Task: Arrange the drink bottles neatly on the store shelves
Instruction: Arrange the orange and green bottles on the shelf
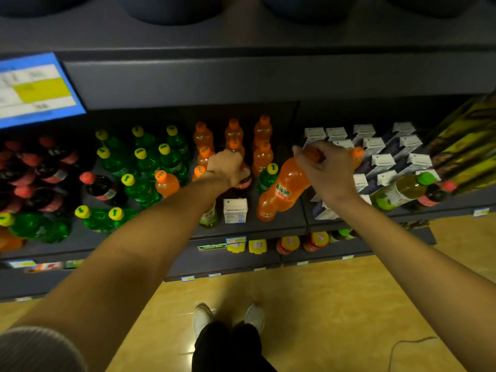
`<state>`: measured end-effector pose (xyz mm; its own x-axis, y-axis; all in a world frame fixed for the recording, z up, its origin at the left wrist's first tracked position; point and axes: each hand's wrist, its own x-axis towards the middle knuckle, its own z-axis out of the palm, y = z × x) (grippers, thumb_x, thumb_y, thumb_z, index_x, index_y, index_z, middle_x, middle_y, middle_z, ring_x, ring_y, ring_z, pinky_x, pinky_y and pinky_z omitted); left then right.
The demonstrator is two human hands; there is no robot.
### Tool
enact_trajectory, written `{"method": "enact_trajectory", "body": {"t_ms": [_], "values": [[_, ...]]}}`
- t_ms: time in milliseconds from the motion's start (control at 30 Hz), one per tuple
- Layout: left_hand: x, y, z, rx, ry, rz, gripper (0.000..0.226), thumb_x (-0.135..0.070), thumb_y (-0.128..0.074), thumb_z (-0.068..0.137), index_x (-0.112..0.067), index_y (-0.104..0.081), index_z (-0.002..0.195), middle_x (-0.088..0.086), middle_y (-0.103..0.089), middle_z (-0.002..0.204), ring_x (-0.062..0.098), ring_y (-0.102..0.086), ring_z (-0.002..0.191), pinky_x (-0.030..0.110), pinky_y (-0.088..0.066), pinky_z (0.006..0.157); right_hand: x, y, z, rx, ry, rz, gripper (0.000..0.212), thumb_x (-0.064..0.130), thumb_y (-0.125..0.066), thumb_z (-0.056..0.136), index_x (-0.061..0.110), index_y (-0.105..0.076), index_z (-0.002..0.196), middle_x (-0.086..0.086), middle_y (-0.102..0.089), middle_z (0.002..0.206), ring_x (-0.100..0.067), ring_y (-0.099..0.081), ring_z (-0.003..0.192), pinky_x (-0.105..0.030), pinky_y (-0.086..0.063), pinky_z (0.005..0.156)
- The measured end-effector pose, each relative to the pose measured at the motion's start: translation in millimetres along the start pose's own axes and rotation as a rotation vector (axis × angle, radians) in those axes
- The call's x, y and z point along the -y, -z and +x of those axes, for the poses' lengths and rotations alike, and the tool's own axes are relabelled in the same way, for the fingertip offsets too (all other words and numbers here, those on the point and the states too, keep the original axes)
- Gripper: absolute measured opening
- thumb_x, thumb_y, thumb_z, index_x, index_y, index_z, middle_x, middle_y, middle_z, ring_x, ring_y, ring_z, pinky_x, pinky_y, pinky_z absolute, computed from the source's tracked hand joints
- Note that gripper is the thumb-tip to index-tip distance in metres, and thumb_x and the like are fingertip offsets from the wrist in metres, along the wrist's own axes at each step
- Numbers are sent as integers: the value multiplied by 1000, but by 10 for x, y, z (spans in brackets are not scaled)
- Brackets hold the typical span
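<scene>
Nearest the camera, two shoes (228, 316) stand on the wooden floor (308, 304). Both forearms extend forward over the dark shelf (279, 221).

At the shelf's front edge stands a small white carton (235, 210), with a pale green bottle (208, 217) just left of it, partly hidden by the left arm.

The right hand (328, 170) grips the neck end of an orange soda bottle (285, 187); fingers are curled around it. The bottle is tilted, base toward the shelf front, just right of the white carton.

The left hand (228, 166) is curled over the top of a dark cola bottle (243, 182) with a red label, standing among the orange row. Most of that bottle is hidden by the hand.

Further left stand green bottles with yellow caps (150, 162), then dark bottles with red caps (40, 170). One green bottle (267, 177) stands between the two hands.

Behind the hands stand orange bottles (261, 142) in rows. To the right are white-and-blue cartons (381, 151). A yellow-green bottle (402, 190) lies tilted on them.
</scene>
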<state>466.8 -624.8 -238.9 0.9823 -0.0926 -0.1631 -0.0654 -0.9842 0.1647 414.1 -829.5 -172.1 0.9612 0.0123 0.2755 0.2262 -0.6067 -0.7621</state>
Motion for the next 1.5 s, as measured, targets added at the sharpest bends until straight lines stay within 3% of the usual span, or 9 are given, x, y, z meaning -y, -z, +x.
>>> {"method": "enact_trajectory", "body": {"t_ms": [167, 333, 633, 767, 967, 1133, 1233, 1367, 1500], "values": [[27, 394, -311, -172, -122, -53, 41, -48, -51, 88, -11, -53, 106, 15, -64, 95, 34, -61, 89, 32, -39, 66, 212, -50, 124, -48, 37, -72, 26, 35, -63, 90, 20, -54, 71, 18, -44, 57, 6, -50, 58, -6, -33, 56], [82, 645, -626, -250, -182, -164, 34, -43, -53, 89, -13, -52, 103, 2, -53, 80, 20, -53, 71, 29, -37, 63, 379, -100, 243, -57, 44, -115, 25, 38, -60, 91, 14, -63, 82, 12, -52, 69, 0, -49, 64, -3, -28, 57], [301, 590, -850, -197, -147, -241, 32, -42, -56, 89, -14, -49, 103, -3, -49, 80, 18, -53, 71, 28, -37, 62, 500, -186, 293, -64, 45, -151, 35, 42, -57, 92, 8, -67, 93, 5, -58, 81, -8, -54, 81, -20, -36, 75], [304, 566, -955, -257, -155, -315, 30, -41, -59, 85, -14, -49, 93, -2, -51, 76, 26, -58, 71, 32, -44, 62, 447, -287, 323, 27, 8, -100, 34, 41, -58, 92, 9, -65, 98, 3, -59, 86, -9, -56, 84, -22, -39, 74], [278, 480, -1226, -290, -125, -311, 32, -45, -62, 78, -15, -53, 84, -8, -47, 67, 27, -58, 69, 28, -33, 58, 293, -676, 359, 234, -17, -140, 36, 41, -60, 90, 10, -64, 107, 6, -55, 93, -8, -52, 89, -22, -37, 75], [278, 287, -1508, -273, -77, -270, 37, -49, -51, 71, -15, -57, 83, 4, -63, 73, 32, -60, 72, 30, -37, 56, 117, -1094, 352, 409, -37, -209, 27, 39, -64, 88, 15, -63, 101, 5, -56, 87, -9, -52, 78, -17, -34, 59], [335, 190, -1642, -269, -42, -255, 35, -46, -54, 68, -14, -57, 82, 5, -65, 74, 34, -61, 72, 31, -38, 55, -5, -1350, 376, 525, -69, -277, 27, 34, -66, 87, 14, -61, 104, 1, -57, 86, -15, -57, 79, -25, -40, 66], [432, 129, -1764, -260, -6, -232, 37, -47, -56, 68, -16, -59, 87, 5, -65, 74, 33, -62, 73, 28, -33, 56, -75, -1598, 390, 589, -199, -321, 39, 22, -65, 89, 10, -54, 124, -13, -57, 121, -27, -56, 113, -32, -46, 86], [506, 107, -1851, -240, -11, -227, 44, -54, -52, 69, -21, -60, 95, 2, -67, 78, 30, -63, 75, 29, -40, 58, -128, -1729, 419, 608, -333, -313, 46, 18, -64, 89, 10, -49, 132, -15, -52, 134, -31, -50, 124, -43, -46, 100]]}}
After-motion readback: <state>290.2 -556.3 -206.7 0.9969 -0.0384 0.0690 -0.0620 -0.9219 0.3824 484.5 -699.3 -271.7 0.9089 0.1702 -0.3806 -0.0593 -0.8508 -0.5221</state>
